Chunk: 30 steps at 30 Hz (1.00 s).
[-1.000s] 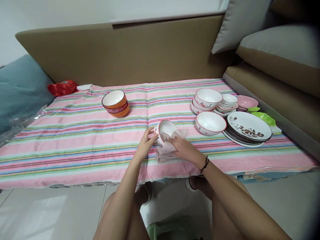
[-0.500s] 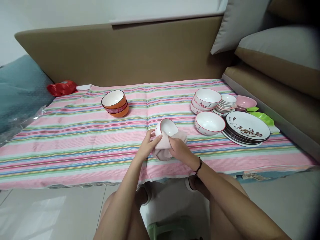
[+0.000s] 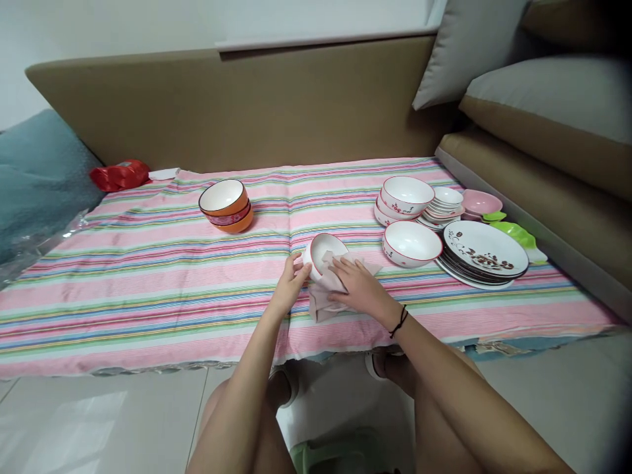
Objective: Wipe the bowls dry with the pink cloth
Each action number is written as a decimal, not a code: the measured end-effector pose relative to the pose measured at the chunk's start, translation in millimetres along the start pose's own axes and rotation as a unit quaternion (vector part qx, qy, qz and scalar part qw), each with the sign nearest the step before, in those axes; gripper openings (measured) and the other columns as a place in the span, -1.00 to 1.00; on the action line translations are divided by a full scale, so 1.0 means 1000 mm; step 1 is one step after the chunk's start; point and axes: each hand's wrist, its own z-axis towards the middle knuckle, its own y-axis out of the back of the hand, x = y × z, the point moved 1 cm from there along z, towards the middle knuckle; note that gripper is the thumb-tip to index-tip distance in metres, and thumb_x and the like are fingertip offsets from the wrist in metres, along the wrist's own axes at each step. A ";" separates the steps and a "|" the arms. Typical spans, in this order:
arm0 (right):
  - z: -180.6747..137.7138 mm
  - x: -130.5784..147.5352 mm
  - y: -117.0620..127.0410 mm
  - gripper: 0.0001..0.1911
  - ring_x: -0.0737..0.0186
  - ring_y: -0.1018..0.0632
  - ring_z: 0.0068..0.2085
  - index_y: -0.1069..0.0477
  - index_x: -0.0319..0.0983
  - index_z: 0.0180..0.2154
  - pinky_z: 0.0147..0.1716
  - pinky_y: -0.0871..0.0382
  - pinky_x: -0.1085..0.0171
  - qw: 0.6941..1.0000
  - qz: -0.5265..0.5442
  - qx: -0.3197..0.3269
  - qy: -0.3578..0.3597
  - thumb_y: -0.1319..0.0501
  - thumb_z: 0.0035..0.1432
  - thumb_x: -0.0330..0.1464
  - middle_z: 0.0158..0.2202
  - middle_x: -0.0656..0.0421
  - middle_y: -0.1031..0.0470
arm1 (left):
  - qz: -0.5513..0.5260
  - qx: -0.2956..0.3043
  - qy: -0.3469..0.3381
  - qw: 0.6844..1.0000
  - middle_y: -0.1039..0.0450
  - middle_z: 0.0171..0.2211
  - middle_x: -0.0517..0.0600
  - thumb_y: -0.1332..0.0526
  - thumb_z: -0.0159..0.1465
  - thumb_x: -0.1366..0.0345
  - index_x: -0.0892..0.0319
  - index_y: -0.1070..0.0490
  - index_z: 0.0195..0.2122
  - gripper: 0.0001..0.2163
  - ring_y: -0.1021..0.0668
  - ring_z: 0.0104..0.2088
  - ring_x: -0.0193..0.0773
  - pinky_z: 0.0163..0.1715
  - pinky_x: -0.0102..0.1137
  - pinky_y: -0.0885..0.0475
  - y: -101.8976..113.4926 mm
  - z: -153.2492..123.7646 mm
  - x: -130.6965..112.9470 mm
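A small white bowl [image 3: 320, 247] with a red rim is tilted above the striped cloth, its mouth turned up and to the right. My left hand [image 3: 290, 284] grips its left side, thumb on the near wall and fingers around the outside. Over the bowl's near right rim lies a pale pink wiping cloth [image 3: 328, 299], partly tucked inside. My right hand [image 3: 356, 284] presses on this cloth with its fingers at the rim; part of the cloth hangs below the hand. A dark band circles the right wrist.
Orange and red bowls [image 3: 227, 205] stand stacked at left. To the right are white bowls [image 3: 412, 243], patterned plates [image 3: 486, 250], small dishes [image 3: 448, 197], a pink bowl [image 3: 481, 201] and a green leaf-shaped dish [image 3: 513, 234]. A red package [image 3: 120, 176] lies far left, near a blue cushion [image 3: 44, 171].
My right hand has shifted from gripping the cloth to lying flatter over it, with fingers at the bowl's rim. The cloth now reaches inside the bowl and spreads lower. My left hand keeps its hold.
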 end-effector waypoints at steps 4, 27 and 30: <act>0.002 0.007 0.011 -0.72 0.01 -0.47 0.03 -0.41 -0.29 -0.07 -0.01 -0.35 0.11 0.995 0.083 -0.056 0.018 -0.27 0.18 -0.35 -0.01 -0.03 -0.48 | 0.020 -0.082 0.006 0.996 -0.45 -0.22 0.03 -0.16 0.21 -0.06 0.17 -0.28 0.02 -0.53 -0.54 -0.27 -0.22 -0.21 -0.27 -0.45 0.007 0.005 -0.001; 0.005 0.023 -0.008 -0.74 -0.06 -0.54 -0.12 -0.43 -0.40 -0.10 -0.12 -0.37 0.09 0.997 -0.069 0.044 -0.017 -0.11 0.29 -0.36 -0.20 -0.13 -0.53 | 0.059 0.037 0.004 0.998 -0.42 -0.22 -0.02 -0.23 0.20 0.05 0.02 -0.05 0.33 -0.31 -0.47 -0.27 -0.30 -0.20 -0.38 -0.40 -0.001 -0.001 -0.010; 0.005 0.030 -0.002 -0.81 0.10 -0.54 -0.33 -0.40 -0.35 -0.16 -0.35 -0.34 0.25 0.999 0.007 0.031 -0.009 -0.10 0.29 -0.37 -0.34 0.02 -0.53 | 0.027 -0.001 -0.002 1.000 -0.41 -0.26 -0.01 -0.24 0.20 0.04 0.08 -0.05 0.31 -0.31 -0.47 -0.30 -0.31 -0.24 -0.40 -0.38 -0.003 0.000 -0.009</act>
